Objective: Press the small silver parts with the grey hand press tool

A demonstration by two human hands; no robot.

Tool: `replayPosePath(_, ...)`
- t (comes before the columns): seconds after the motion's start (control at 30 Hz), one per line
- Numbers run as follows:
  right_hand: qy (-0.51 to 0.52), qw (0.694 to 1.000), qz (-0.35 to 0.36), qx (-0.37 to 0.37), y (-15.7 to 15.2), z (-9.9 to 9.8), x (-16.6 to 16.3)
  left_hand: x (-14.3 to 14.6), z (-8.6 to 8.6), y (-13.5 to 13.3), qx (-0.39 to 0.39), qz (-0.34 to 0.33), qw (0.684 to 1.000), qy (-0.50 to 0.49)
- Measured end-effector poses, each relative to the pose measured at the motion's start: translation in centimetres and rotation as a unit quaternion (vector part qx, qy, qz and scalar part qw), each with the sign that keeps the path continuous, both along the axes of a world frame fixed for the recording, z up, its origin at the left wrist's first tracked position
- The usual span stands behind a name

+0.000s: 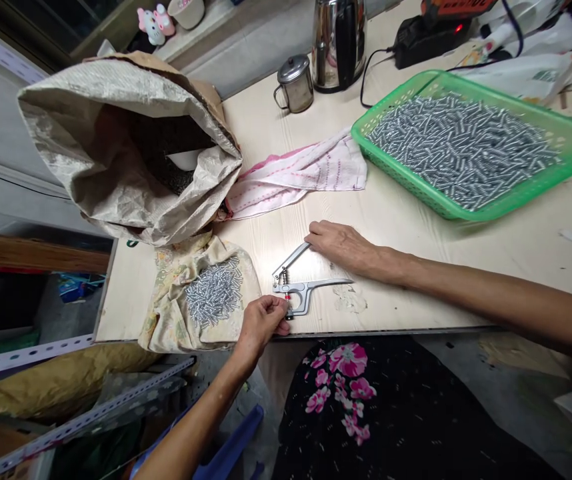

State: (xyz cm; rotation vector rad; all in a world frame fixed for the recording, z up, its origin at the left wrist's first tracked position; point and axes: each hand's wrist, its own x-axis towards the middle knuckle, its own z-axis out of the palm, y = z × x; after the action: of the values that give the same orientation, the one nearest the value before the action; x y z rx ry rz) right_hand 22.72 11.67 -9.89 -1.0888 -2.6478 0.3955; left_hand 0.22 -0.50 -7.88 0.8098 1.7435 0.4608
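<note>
Grey snap-fastener pliers (307, 291) lie on the table near its front edge, with their handles spread apart. My right hand (337, 243) is closed round the end of the upper handle. At the jaw end, my left hand (265, 318) pinches with thumb and fingertips beside a small red part; whatever is between the fingers is too small to make out. Just left of the pliers, a heap of small silvery metal pieces (215, 291) rests on a folded patterned cloth (166, 313).
A green basket (466, 215) full of silvery metal pieces stands at the right. An open paper sack (66, 143) with a white scoop (185, 160) stands at the left. Behind are a pink-and-white towel (306, 175), a metal mug (296, 87), a kettle (340, 47) and a charger (426, 41).
</note>
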Motion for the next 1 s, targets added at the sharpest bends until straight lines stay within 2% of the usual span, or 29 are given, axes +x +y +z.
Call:
replayPosePath(0.2, -0.022, 0.998, 0.058, 0.027, -1.2, 1.9, 2.0, 0.6, 0.7, 0.3, -0.015, 0.005, 1.0, 0.014)
replayPosePath(0.43, -0.033, 0.998, 0.046, 0.026, -2.1, 1.2, 2.7, 0.7, 1.0, 0.3, -0.017, 0.007, 1.0, 0.018)
replayPosePath(0.57, -0.061, 0.997, 0.046, 0.032, -2.1, 1.8, 2.5, 0.6, 0.6, 0.3, -0.012, 0.001, 1.0, 0.022)
replayPosePath(0.67, -0.081, 0.995, 0.049, 0.032, -2.1, 2.3, 2.3, 0.3, 0.4, 0.0, -0.022, -0.021, 0.999, 0.036)
replayPosePath(0.73, -0.087, 0.994, 0.053, 0.03, -2.2, 2.4, 2.3, 0.3, 0.7, -0.3, 0.008, -0.072, 0.993, 0.091)
replayPosePath(0.8, -0.09, 0.994, 0.056, 0.018, -2.5, 2.5, 2.3, 0.6, 1.2, -0.6, 0.115, -0.148, 0.961, 0.203)
replayPosePath(0.87, -0.088, 0.995, 0.053, -0.001, -2.8, 2.6, 2.3, 1.3, 1.7, -0.4, 0.25, -0.225, 0.888, 0.313)
replayPosePath(0.93, -0.08, 0.995, 0.051, -0.017, -3.1, 2.7, 2.3, 2.4, 1.9, 0.5, 0.344, -0.3, 0.814, 0.359)
replayPosePath(1.0, -0.065, 0.996, 0.055, -0.029, -3.4, 2.8, 2.5, 3.4, 1.6, 2.0, 0.394, -0.379, 0.761, 0.349)
